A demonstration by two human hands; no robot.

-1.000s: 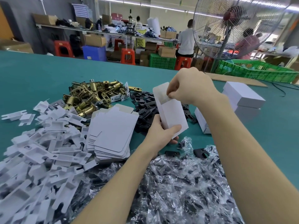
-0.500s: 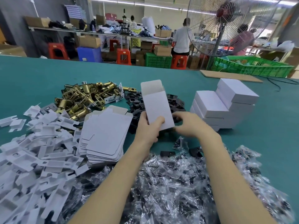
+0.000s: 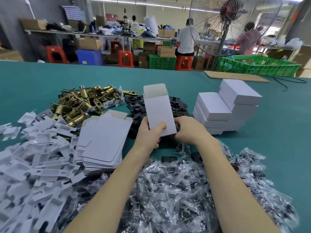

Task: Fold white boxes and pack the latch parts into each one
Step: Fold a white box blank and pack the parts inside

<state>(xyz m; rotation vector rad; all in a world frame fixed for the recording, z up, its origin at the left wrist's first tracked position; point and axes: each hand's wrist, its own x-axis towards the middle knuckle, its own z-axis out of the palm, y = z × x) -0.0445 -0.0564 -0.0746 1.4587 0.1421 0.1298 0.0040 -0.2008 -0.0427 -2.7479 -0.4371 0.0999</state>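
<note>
Both hands held one white box (image 3: 158, 111) upright above the table (image 3: 42, 81), its top flap open: the left hand (image 3: 149, 137) gripped the lower left corner with its thumb curled across the front face, and the right hand (image 3: 190, 130) had its fingers curled against the lower right edge, where they were partly hidden. At 9 o'clock of the box lay a heap of white card inserts (image 3: 33, 157), then at 10 o'clock the brass latch parts (image 3: 80, 103), and just left of the hands a stack of flat box blanks (image 3: 104, 142). Behind the box sat black plates (image 3: 136, 108). At 6 o'clock spread clear bagged parts (image 3: 176, 190). At 3 o'clock stood folded white boxes (image 3: 225, 108), stacked.
</note>
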